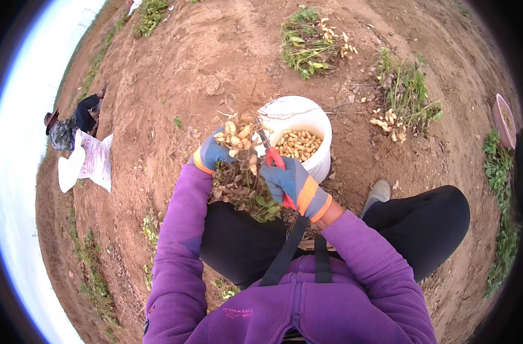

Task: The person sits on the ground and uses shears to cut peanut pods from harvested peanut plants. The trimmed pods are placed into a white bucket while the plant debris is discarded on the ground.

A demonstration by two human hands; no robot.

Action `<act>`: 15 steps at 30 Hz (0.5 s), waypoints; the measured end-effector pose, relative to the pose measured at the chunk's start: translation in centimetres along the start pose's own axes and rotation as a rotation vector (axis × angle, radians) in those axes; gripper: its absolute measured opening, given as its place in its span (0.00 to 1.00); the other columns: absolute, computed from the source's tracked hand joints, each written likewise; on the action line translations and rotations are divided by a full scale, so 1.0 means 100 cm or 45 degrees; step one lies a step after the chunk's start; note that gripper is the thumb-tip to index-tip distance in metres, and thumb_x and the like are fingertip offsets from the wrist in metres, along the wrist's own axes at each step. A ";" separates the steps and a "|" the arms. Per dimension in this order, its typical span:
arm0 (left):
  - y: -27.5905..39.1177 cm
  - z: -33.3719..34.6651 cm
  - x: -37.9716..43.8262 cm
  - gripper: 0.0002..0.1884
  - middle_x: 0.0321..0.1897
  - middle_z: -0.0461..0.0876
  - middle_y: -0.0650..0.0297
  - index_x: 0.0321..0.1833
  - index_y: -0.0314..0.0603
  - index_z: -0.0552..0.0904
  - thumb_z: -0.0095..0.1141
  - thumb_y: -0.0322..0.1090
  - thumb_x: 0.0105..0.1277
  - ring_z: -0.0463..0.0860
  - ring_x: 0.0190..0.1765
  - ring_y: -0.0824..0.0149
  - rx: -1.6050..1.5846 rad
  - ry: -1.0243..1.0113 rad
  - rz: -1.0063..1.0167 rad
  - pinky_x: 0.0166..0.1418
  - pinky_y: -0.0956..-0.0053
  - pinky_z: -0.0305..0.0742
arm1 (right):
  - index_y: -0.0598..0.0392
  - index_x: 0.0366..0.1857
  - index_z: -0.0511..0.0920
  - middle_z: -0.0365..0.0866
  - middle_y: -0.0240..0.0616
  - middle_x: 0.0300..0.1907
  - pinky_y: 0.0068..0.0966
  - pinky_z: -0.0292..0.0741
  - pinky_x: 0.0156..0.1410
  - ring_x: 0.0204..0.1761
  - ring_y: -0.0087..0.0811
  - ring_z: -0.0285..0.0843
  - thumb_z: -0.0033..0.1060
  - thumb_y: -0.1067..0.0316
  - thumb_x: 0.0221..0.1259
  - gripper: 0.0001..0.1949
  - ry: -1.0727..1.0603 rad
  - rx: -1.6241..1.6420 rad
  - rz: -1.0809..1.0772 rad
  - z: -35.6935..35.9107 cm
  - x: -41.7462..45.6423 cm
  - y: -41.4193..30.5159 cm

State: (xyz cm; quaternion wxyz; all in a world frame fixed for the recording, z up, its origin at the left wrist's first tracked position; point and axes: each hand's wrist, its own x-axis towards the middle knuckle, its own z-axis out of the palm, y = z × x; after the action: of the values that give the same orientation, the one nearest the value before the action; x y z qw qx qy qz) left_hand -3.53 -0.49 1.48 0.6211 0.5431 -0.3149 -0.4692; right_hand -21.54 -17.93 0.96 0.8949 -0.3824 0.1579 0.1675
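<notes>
My left hand (215, 150), in a blue and grey work glove with an orange cuff, grips a bunch of peanut plants just below the pods. The peanut pods (237, 136) stick up above that hand, beside the rim of a white plastic bucket (324, 161). Loose peanuts (299, 145) lie inside the bucket. Gloved as well, my right hand (290, 180) is closed on red-handled shears (275, 158). Their metal blades point up between the pods and the bucket; whether the blades touch a stem I cannot tell. The leafy part of the bunch (261, 200) hangs down towards my legs.
Uprooted peanut plants with pods lie on the soil beyond the bucket (315, 45) and to its right (401, 96). A pink basin (504, 120) stands at the far right. At the left, a person (66, 133) sits on the ground beside white woven sacks (89, 161).
</notes>
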 end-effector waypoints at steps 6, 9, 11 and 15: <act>-0.002 0.003 0.000 0.28 0.66 0.74 0.54 0.66 0.32 0.74 0.62 0.34 0.64 0.74 0.66 0.61 -0.172 -0.024 0.015 0.71 0.66 0.68 | 0.57 0.33 0.75 0.73 0.31 0.22 0.23 0.68 0.22 0.18 0.25 0.70 0.59 0.63 0.62 0.09 0.034 -0.030 -0.140 0.002 0.005 0.005; -0.002 -0.003 -0.003 0.27 0.66 0.74 0.52 0.64 0.31 0.74 0.63 0.32 0.63 0.76 0.65 0.61 -0.005 -0.014 -0.003 0.71 0.64 0.68 | 0.58 0.35 0.75 0.73 0.31 0.22 0.23 0.69 0.23 0.18 0.25 0.70 0.59 0.63 0.62 0.09 0.025 -0.054 -0.075 -0.002 0.005 0.004; -0.004 -0.011 -0.007 0.26 0.65 0.75 0.51 0.63 0.31 0.75 0.64 0.30 0.62 0.77 0.64 0.60 0.073 -0.009 -0.026 0.71 0.63 0.68 | 0.59 0.36 0.76 0.73 0.31 0.22 0.23 0.69 0.23 0.19 0.24 0.70 0.59 0.64 0.62 0.09 0.006 -0.027 0.023 -0.001 0.001 0.001; -0.009 -0.018 -0.010 0.25 0.64 0.76 0.50 0.63 0.32 0.75 0.63 0.28 0.62 0.77 0.64 0.60 0.056 0.011 -0.061 0.70 0.63 0.69 | 0.59 0.35 0.75 0.71 0.30 0.21 0.23 0.65 0.22 0.18 0.23 0.68 0.59 0.64 0.62 0.09 0.035 -0.044 0.003 0.001 0.001 0.002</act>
State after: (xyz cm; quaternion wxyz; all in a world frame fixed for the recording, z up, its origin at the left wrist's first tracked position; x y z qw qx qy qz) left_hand -2.48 1.10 0.33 0.5987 0.5661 -0.3094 -0.4747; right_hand -21.52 -17.72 0.89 0.8857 -0.3997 0.1678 0.1660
